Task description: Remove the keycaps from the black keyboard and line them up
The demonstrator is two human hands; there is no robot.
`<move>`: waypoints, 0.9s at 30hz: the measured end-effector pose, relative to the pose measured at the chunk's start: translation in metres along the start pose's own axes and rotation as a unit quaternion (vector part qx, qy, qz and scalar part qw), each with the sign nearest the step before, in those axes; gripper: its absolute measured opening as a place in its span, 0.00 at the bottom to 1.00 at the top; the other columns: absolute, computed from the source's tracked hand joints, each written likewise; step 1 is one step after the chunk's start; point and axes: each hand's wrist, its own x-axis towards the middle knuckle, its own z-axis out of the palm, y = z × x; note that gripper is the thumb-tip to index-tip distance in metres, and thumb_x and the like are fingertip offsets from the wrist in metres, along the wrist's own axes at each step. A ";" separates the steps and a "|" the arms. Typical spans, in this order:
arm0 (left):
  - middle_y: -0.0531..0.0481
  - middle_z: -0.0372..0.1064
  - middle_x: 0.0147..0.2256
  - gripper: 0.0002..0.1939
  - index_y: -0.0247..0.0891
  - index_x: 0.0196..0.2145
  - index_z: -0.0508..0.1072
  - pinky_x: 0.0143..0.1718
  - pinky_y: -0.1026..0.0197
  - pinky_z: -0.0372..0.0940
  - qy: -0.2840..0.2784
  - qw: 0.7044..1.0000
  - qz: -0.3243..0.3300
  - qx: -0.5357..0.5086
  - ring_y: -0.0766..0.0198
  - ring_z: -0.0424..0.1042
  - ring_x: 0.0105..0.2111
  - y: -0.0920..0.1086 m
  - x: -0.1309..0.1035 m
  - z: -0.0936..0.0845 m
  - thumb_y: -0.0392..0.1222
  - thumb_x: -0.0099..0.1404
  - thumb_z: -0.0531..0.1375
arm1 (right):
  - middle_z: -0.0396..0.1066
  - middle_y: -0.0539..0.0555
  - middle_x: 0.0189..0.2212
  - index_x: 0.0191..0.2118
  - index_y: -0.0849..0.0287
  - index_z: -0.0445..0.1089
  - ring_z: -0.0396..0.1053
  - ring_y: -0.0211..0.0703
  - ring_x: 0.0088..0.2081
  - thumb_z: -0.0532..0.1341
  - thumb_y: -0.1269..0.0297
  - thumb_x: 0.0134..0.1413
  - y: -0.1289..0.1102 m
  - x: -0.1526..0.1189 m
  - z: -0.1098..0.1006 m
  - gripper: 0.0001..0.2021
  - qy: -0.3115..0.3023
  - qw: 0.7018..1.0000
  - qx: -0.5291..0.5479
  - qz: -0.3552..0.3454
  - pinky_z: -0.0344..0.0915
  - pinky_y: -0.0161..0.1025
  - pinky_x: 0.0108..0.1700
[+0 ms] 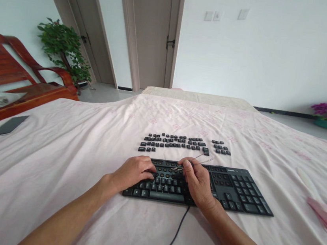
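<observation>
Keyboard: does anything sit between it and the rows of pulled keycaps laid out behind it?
Nothing blocks it. Only bare sheet separates the keyboard from the keycaps; the wire keycap puller in the right hand juts over that gap.

keyboard (pixel 233 186) key legends too small, no text readable

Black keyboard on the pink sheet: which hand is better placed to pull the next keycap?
Right, probably. The right hand pinches the thin wire keycap puller above the black keyboard; the left hand rests on its left keys, seemingly steadying it.
</observation>
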 end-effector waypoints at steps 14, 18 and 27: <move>0.54 0.70 0.36 0.09 0.42 0.38 0.74 0.39 0.64 0.62 -0.036 0.998 -0.057 0.001 0.63 0.70 0.38 0.011 0.005 -0.011 0.41 0.58 0.65 | 0.58 0.46 0.19 0.37 0.60 0.72 0.58 0.35 0.21 0.51 0.51 0.64 -0.001 0.000 -0.001 0.19 0.001 1.000 -0.010 -0.002 0.56 0.32 0.24; 0.53 0.70 0.35 0.07 0.42 0.37 0.75 0.40 0.64 0.62 -0.024 0.998 -0.051 0.004 0.63 0.70 0.38 0.010 0.004 -0.008 0.41 0.60 0.64 | 0.59 0.47 0.19 0.37 0.60 0.72 0.59 0.35 0.21 0.51 0.51 0.64 -0.002 0.000 -0.001 0.19 0.001 1.000 -0.011 -0.004 0.56 0.32 0.25; 0.54 0.71 0.34 0.06 0.43 0.36 0.76 0.37 0.64 0.62 0.053 0.994 -0.090 0.013 0.65 0.69 0.36 0.011 0.003 -0.007 0.44 0.62 0.62 | 0.58 0.46 0.19 0.38 0.60 0.71 0.58 0.35 0.21 0.51 0.52 0.64 -0.002 0.000 0.000 0.18 0.002 1.000 -0.005 -0.004 0.56 0.32 0.24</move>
